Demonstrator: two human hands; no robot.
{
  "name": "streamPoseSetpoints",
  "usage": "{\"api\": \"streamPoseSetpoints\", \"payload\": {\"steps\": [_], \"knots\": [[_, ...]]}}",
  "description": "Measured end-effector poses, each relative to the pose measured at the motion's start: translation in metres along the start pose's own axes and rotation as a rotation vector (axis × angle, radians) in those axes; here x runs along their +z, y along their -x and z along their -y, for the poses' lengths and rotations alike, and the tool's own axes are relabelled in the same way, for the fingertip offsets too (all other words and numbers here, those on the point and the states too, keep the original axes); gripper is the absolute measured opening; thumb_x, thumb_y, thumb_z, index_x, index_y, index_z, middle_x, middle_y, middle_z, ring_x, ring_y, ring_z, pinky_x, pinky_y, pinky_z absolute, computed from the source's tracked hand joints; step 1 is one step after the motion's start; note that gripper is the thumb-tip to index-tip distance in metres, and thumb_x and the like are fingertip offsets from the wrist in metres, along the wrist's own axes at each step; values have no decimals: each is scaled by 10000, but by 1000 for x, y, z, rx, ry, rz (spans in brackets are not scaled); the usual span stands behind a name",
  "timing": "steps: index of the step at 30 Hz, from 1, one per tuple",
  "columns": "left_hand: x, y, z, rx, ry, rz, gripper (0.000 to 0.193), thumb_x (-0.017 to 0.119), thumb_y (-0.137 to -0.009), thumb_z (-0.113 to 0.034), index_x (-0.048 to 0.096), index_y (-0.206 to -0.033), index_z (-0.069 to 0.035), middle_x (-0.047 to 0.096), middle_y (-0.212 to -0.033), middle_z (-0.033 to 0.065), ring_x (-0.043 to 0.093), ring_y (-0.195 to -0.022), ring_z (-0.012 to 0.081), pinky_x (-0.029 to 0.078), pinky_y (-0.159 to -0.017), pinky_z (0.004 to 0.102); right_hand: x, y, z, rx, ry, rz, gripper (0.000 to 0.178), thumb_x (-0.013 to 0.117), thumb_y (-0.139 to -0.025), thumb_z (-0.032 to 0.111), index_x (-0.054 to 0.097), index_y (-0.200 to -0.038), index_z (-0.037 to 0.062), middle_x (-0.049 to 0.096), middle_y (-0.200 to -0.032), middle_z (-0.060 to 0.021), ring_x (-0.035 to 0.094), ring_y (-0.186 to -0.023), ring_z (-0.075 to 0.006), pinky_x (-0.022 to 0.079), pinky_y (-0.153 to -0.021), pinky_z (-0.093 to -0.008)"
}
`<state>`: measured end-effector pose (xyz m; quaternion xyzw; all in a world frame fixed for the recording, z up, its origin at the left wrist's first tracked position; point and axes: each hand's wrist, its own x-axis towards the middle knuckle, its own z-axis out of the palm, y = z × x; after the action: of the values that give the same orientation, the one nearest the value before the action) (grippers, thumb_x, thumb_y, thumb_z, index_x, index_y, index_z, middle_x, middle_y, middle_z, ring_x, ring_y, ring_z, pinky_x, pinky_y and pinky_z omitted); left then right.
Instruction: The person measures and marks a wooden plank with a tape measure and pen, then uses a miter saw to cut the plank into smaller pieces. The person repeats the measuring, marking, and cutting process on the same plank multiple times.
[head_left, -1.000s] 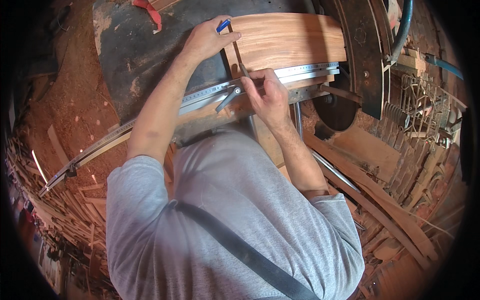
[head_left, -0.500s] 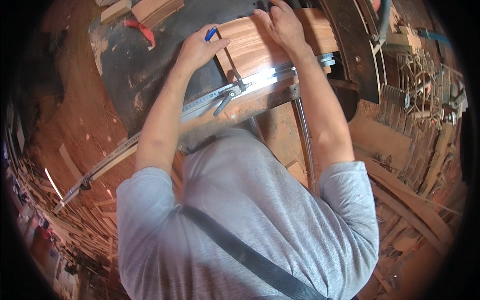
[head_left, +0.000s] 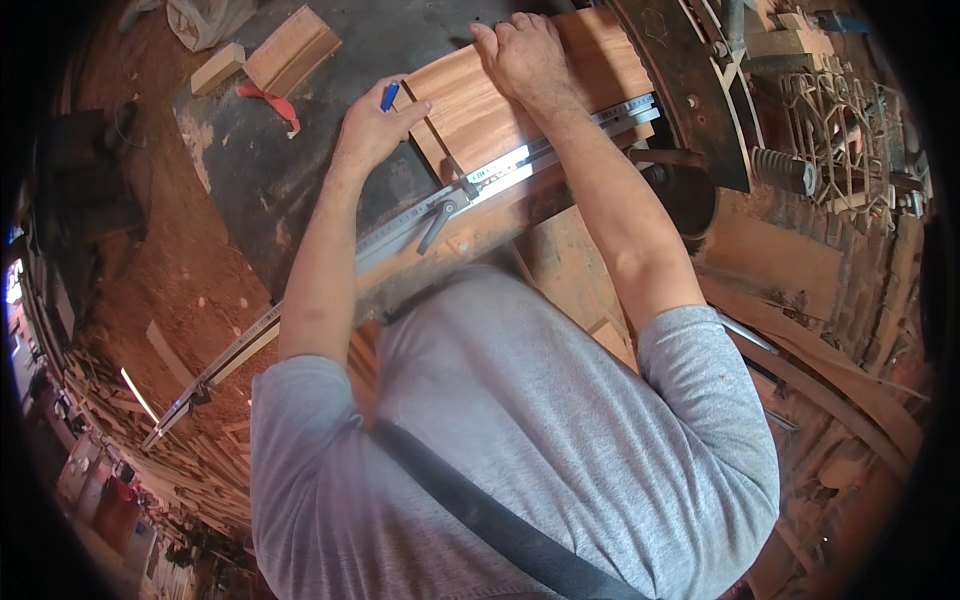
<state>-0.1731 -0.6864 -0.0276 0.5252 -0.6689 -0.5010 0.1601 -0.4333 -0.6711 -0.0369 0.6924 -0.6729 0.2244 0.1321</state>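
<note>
In the upper middle of the frame a flat reddish-brown wooden board [head_left: 500, 95] lies on the dark, dusty metal counter [head_left: 260, 170]. The left hand [head_left: 372, 128] rests at the board's left edge, thumb stretched onto the wood, its fingers closed around a small blue pen-like marker [head_left: 389, 96] that sticks up out of the fist. The right hand [head_left: 522, 55] lies palm-down on the far top edge of the board, fingers curled over that edge and gripping nothing else. A long silver metal ruler rail [head_left: 420, 215] runs diagonally from the lower left to the upper right, passing along the board's near side, with a dark lever clamp [head_left: 440, 215] fixed on it just below the board. In the upper left of the frame, well apart from the hands, lie two pale wooden blocks [head_left: 270, 55] and a red scrap [head_left: 270, 100]. Wood offcuts [head_left: 180, 440] pile up at the lower left.
</note>
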Motion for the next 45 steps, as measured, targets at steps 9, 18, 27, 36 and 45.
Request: {"api": "streamPoseSetpoints", "payload": {"steps": [9,18,27,36,45], "knots": [[-130,-1,-17,164,-718,-568,980,909,-700,-444,477,-1515,-114,545,-1477,166,630,-1245,284,533,-969,419,-21,26,17,30,-62,-103,427,613,-1016,365,744,-923,-31,662,-1278,-246,592,-1237,-433,452,-1088,-509],[-162,-56,-6,285,-632,-334,764,935,-691,-337,607,-1285,16,707,-1203,198,688,-1133,308,522,-988,399,-98,95,59,102,-306,72,400,739,-910,295,695,-825,-94,578,-1346,-324,568,-1245,-464,460,-1087,-510],[34,16,-145,467,-478,-16,653,912,-719,-379,642,-1224,-67,678,-1189,150,681,-1101,349,558,-919,422,-124,134,76,184,-325,192,452,703,-924,331,697,-870,-118,510,-1450,-266,529,-1313,-405,511,-1041,-448],[98,-1,-172,369,-539,-17,861,900,-682,-523,567,-1311,-38,611,-1335,172,667,-1152,369,567,-937,466,-120,129,83,225,-404,133,434,729,-894,307,709,-891,-127,563,-1338,-268,561,-1215,-417,475,-1040,-474],[-153,-88,-26,147,-606,-622,577,728,-835,-341,621,-1368,-147,640,-1321,176,635,-1211,375,514,-1004,469,-111,134,76,88,-314,61,383,809,-839,241,663,-850,-113,567,-1380,-338,565,-1257,-496,462,-1080,-525]]}}
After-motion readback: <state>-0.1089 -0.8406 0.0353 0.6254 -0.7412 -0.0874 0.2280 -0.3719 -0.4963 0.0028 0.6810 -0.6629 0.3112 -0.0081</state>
